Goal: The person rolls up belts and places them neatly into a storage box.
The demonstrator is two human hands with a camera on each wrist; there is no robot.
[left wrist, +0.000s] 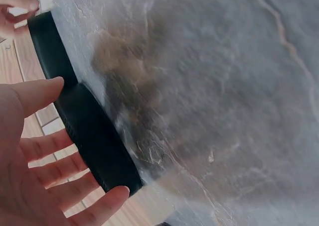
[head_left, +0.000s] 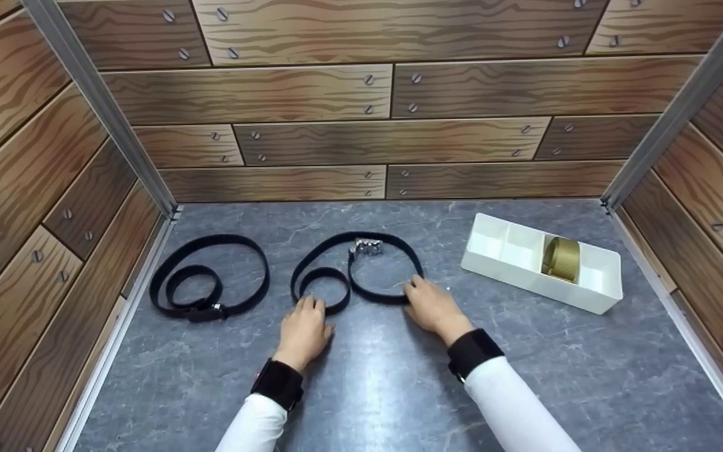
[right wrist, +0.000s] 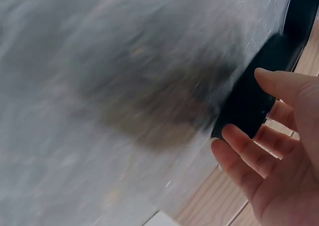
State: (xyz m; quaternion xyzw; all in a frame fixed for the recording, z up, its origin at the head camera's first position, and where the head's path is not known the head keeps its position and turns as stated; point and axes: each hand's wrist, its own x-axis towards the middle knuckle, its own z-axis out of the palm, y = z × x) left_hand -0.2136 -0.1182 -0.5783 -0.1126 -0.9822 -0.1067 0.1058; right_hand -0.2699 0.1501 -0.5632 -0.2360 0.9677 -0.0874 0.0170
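on the desk (head_left: 211, 389), the middle black belt (head_left: 346, 295) is being held on edge, right fingers (right wrist: 244, 145) being clamped on it, left fingers (left wrist: 102, 205) being impossible to judge; light pressure is being advised against toppling.

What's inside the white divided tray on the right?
The white divided tray holds a coiled olive-gold strap, right of its middle. Whatever lies directly beneath the coil is covered, and the near wall hides part of the tray's floor.

Grey tabletop (head_left: 211, 376) carries two black belts (head_left: 206, 314) and a white tray (head_left: 524, 282)
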